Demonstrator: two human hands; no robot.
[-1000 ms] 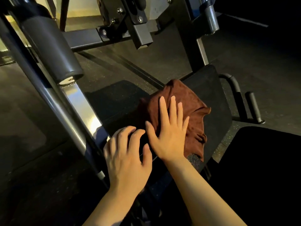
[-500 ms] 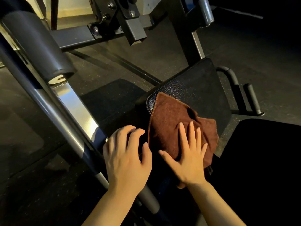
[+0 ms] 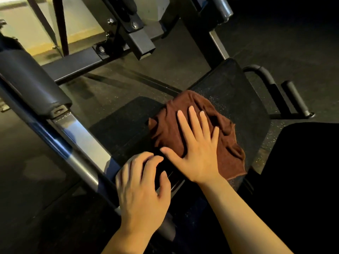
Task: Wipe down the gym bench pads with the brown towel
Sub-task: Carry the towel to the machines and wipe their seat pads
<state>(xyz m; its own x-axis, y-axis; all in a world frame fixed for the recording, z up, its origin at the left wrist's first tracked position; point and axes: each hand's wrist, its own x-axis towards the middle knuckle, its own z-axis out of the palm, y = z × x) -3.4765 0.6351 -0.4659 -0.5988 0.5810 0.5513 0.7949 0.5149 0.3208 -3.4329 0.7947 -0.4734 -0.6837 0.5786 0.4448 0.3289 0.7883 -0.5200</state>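
A crumpled brown towel [image 3: 225, 136] lies on the black textured bench pad [image 3: 238, 92] at the centre right. My right hand [image 3: 196, 143] presses flat on the towel with straight, spread fingers. Just to its left, my left hand [image 3: 143, 187] rests on the near left edge of the pad, its fingers bent over the edge. A second black pad [image 3: 121, 121] lies lower, to the left of the towel.
A slanted steel frame bar [image 3: 78, 143] with a grey roller pad [image 3: 27, 85] runs along the left. Black machine brackets [image 3: 135, 33] hang above the pad. Two black handles [image 3: 295, 98] stick out at the right. Dark rubber floor surrounds the machine.
My right hand slid the towel toward me half a second ago and has now pushed it back up the pad. The left hand stays at the pad's edge.
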